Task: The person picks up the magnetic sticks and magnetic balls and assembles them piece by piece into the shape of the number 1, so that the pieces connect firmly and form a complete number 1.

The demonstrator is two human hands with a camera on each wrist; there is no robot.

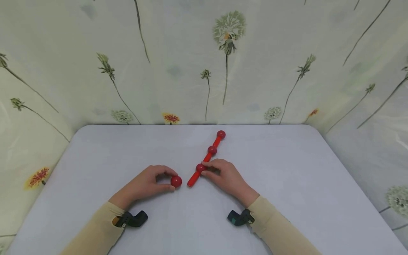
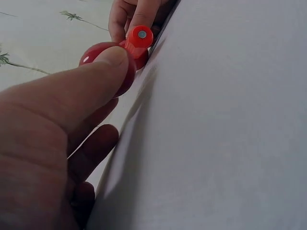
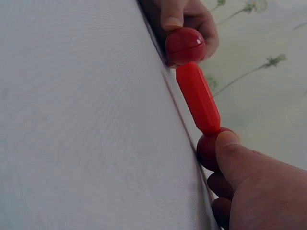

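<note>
A dark red ball is pinched between the thumb and fingers of my left hand. To its right lies a chain of orange-red rods and dark red balls, slanting away from me. My right hand pinches the chain's nearest ball. From that ball a faceted rod points toward the left hand's ball, with a gap between them in the head view. The rod's free end shows a small round metal disc. Farther along the chain are a middle ball and a far ball.
The chain lies on a white-covered table. Behind the table's far edge hangs a pale curtain printed with dandelions and flowers. A black wrist camera sits on each sleeve, the left one and the right one.
</note>
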